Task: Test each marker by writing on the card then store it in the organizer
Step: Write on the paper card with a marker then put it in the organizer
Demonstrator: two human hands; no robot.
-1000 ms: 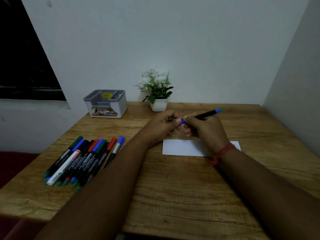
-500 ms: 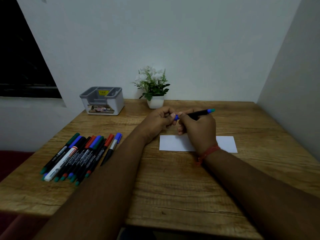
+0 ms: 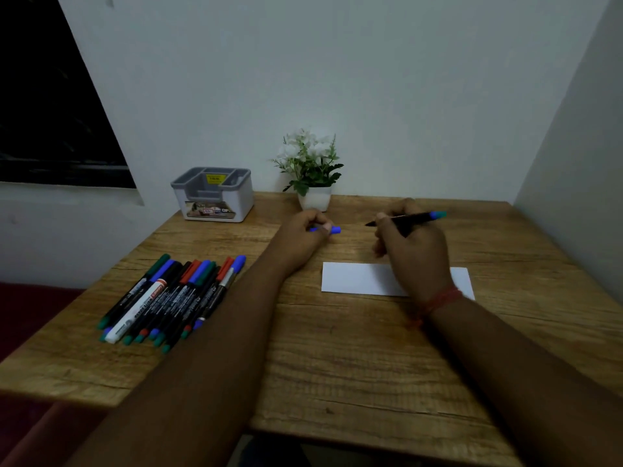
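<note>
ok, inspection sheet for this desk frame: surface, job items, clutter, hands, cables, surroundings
Surface: wooden table.
Job's things: white card flat on table; organizer at back left; row of capped markers at left; uncapped marker.
Clutter: potted plant by wall.
Hands: left hand pinches blue cap; right hand holds the uncapped marker above card.
Cables: nothing seen.
Surroundings: white walls, dark window.

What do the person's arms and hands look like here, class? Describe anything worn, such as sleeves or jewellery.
Both forearms are bare, with no sleeves in view. The right hand has a red thread band tied round its wrist, with a loose end hanging down. The left hand wears nothing: no band, watch or glove. No rings can be seen on either hand.
</note>
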